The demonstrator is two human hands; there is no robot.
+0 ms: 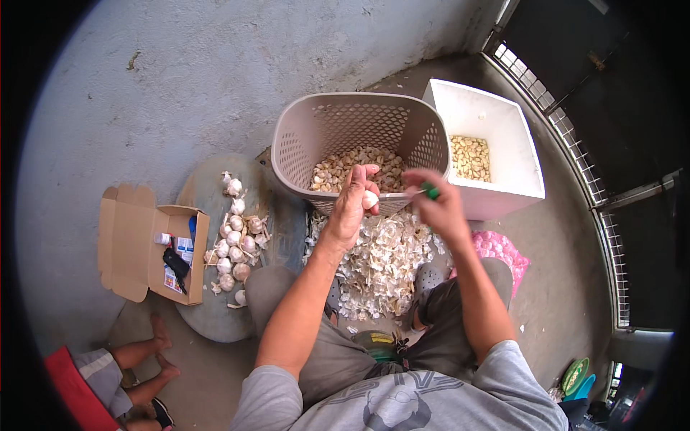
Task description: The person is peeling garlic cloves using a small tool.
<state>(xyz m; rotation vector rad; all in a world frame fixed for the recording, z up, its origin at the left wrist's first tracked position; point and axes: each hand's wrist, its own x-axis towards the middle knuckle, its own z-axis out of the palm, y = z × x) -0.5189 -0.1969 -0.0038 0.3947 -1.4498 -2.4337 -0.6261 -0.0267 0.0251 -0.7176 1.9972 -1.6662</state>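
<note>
My left hand is raised in front of the basket and holds a white garlic clove between thumb and fingers. My right hand is closed on a small tool with a green handle, its tip pointing toward the clove. Just behind both hands stands a beige perforated plastic basket partly filled with peeled cloves. Below the hands lies a heap of white garlic skins on the floor between my feet.
A white foam box with peeled cloves stands at the right of the basket. Whole garlic bulbs lie on a round slab at the left, beside an open cardboard box. A pink bag lies right. Another person's legs show at the lower left.
</note>
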